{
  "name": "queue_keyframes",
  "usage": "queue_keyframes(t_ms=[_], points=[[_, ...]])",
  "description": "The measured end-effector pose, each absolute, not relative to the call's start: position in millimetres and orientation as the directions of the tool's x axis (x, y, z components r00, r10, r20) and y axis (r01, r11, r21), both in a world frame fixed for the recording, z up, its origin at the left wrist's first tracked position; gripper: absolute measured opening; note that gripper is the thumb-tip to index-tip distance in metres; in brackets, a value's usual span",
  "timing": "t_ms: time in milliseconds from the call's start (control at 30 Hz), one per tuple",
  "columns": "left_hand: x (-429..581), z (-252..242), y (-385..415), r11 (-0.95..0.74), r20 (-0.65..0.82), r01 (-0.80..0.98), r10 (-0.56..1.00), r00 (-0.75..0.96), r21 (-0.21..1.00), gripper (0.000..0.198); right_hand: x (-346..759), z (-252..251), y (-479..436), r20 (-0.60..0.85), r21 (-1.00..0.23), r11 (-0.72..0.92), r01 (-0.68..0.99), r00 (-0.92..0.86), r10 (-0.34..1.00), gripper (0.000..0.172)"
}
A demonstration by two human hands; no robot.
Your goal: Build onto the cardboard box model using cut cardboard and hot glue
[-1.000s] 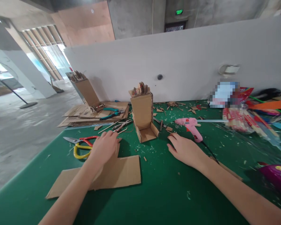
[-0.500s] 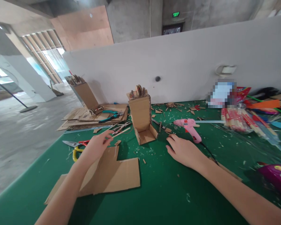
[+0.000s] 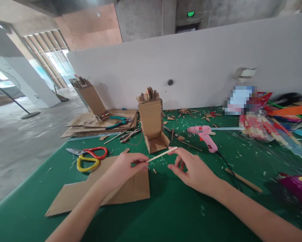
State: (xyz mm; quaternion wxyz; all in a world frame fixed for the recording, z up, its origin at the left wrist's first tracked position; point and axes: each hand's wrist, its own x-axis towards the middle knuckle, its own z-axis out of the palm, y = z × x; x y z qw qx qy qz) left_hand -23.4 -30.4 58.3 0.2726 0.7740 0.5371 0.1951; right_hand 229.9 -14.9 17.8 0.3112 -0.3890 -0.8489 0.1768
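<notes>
A thin wooden stick (image 3: 161,155) is pinched between the thumb and fingers of my left hand (image 3: 127,164). Its free end slants up to the right, reaching the index finger of my right hand (image 3: 190,166). That hand has its thumb and fingers apart; whether it touches the stick I cannot tell. Just behind the stick stands a cardboard model (image 3: 152,119) with a tall upright box and a low tray at its foot. Under my left arm lies a flat piece of cut cardboard (image 3: 138,186), partly hidden.
Scissors (image 3: 87,156) lie left of my hand. Beyond are pliers (image 3: 117,121) on stacked cardboard (image 3: 76,123) and another cardboard model (image 3: 91,99). A pink glue gun (image 3: 203,132), a wooden stick (image 3: 244,180) and bagged sticks (image 3: 257,129) are at right on the green table (image 3: 176,215).
My left hand has moved right and nearer with the stick, off the scissors. My right hand has shifted slightly inward to the stick's end.
</notes>
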Motion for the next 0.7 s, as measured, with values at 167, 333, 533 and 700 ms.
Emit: queue_keyframes(t_ms=[167, 333, 533, 700], points=[[-14, 49, -33, -0.358, 0.130, 0.792, 0.931, 0.340, 0.495, 0.022, 229, 13, -11, 0.529, -0.645, 0.635, 0.426, -0.350, 0.773, 0.029], [-19, 38, -30, -0.370, 0.320, 0.831, 0.914, 0.247, 0.415, 0.017, 231, 10, -5, 0.494, -0.635, 0.592, 0.496, -0.329, 0.805, 0.014], [-14, 32, -30, -0.368, 0.460, 0.716, 0.885, 0.074, 0.592, 0.007, 233, 3, 2, 0.481, -0.550, 0.580, 0.602, -0.339, 0.808, 0.009], [-10, 31, -28, -0.311, 0.376, 0.578, 0.927, 0.008, 0.754, 0.006, 234, 1, 3, 0.489, -0.487, 0.604, 0.632, -0.376, 0.787, 0.008]])
